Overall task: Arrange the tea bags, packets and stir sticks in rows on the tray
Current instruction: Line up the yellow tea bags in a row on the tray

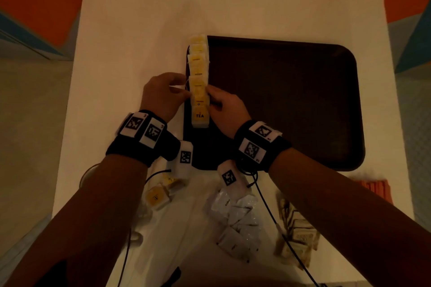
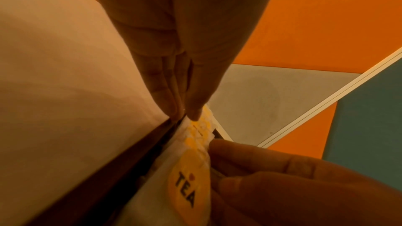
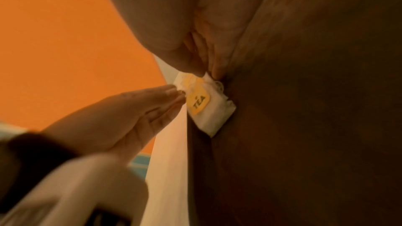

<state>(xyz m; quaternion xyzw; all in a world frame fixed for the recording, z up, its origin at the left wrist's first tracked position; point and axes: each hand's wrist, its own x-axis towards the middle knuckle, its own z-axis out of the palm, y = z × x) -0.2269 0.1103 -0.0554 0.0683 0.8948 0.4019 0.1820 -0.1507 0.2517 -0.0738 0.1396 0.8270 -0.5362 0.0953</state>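
Yellow-labelled paper tea bags lay in a row on your dark brown tray — your left hand flat-fingered, your right hand curled, both touching its sides.

Both forearms reach forward side by side, each wrist wrapped in a dark band carrying white coded tags. The left hand lies at the left side of the row of tea bags, its fingers straight and held together, tips against the row's edge. The right hand lies at the row's right side, its fingers curled, knuckles up, fingertips touching the bags. The two hands face each other across the row.
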